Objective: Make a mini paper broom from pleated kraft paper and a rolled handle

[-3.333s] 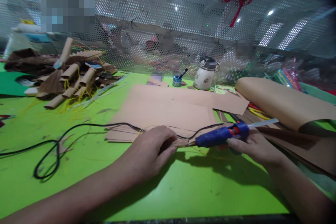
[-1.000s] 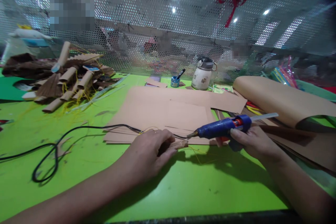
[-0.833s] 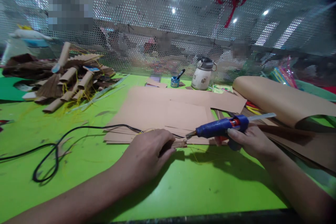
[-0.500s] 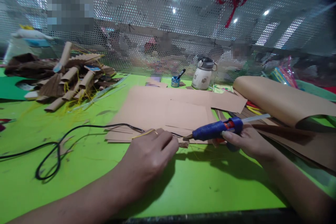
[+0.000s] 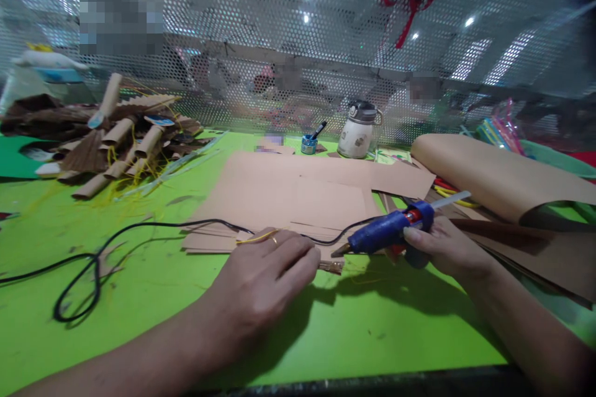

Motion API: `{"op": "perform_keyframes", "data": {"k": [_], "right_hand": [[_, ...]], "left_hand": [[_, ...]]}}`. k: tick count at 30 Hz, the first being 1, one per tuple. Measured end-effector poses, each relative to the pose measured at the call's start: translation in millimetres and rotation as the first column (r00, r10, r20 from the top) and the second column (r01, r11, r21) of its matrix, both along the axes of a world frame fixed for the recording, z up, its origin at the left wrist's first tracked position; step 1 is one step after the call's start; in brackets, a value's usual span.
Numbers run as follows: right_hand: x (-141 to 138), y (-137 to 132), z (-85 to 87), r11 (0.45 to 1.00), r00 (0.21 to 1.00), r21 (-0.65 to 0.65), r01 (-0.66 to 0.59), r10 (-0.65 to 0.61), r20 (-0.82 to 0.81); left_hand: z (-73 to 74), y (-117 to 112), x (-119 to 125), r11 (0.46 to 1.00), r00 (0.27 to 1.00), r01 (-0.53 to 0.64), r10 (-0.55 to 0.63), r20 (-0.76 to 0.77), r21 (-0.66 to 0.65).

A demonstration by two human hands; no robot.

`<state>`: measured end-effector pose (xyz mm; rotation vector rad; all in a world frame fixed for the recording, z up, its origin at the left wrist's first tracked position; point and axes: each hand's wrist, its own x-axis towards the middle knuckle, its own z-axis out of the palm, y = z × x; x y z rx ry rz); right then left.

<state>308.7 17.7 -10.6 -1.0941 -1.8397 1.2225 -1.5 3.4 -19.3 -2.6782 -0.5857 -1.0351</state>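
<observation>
My right hand (image 5: 447, 248) is wrapped round the handle of a blue glue gun (image 5: 384, 232). A whitish glue stick (image 5: 451, 200) sticks out of its back end, and its nozzle points down to the left. The fingers of my left hand (image 5: 274, 273) are closed over a small brown paper piece (image 5: 331, 267), whose rough end shows past the fingertips, just below the nozzle. A yellow string (image 5: 256, 237) runs by the ringed finger. Most of the held piece is hidden under my hand. Behind it lie flat brown paper sheets (image 5: 261, 186).
A black cord (image 5: 139, 225) loops over the green table (image 5: 372, 335). Paper rolls with yellow strings (image 5: 116, 136) are heaped at the left. A white bottle (image 5: 356, 133) and a small blue jar (image 5: 308, 144) stand at the back. Curled brown paper (image 5: 493, 167) lies at the right.
The glue gun's nozzle has moved slightly right and down, and the gun is more steeply tilted. My left hand has shifted slightly right with the paper piece. More of the cord shows behind.
</observation>
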Motion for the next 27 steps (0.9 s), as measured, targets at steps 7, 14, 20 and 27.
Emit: {"op": "perform_keyframes", "data": {"k": [7, 14, 20, 27], "right_hand": [[-1, -5, 10.4, 0.998, 0.995, -0.063, 0.010, -0.016, -0.097], [7, -6, 3.4, 0.994, 0.997, -0.106, 0.027, -0.035, -0.072], [12, -6, -0.8, 0.993, 0.995, -0.093, 0.072, -0.079, -0.065], [19, -7, -2.0, 0.994, 0.997, -0.085, 0.074, -0.076, -0.013]], "left_hand": [[9.3, -2, 0, 0.993, 0.995, 0.101, -0.100, 0.030, -0.052], [11.0, -3, -2, 0.988, 0.989, 0.148, -0.147, 0.035, -0.046], [10.1, -3, -3, 0.983, 0.986, 0.165, -0.162, 0.041, -0.077], [8.6, -3, -4, 0.984, 0.983, 0.174, -0.172, 0.065, -0.041]]}}
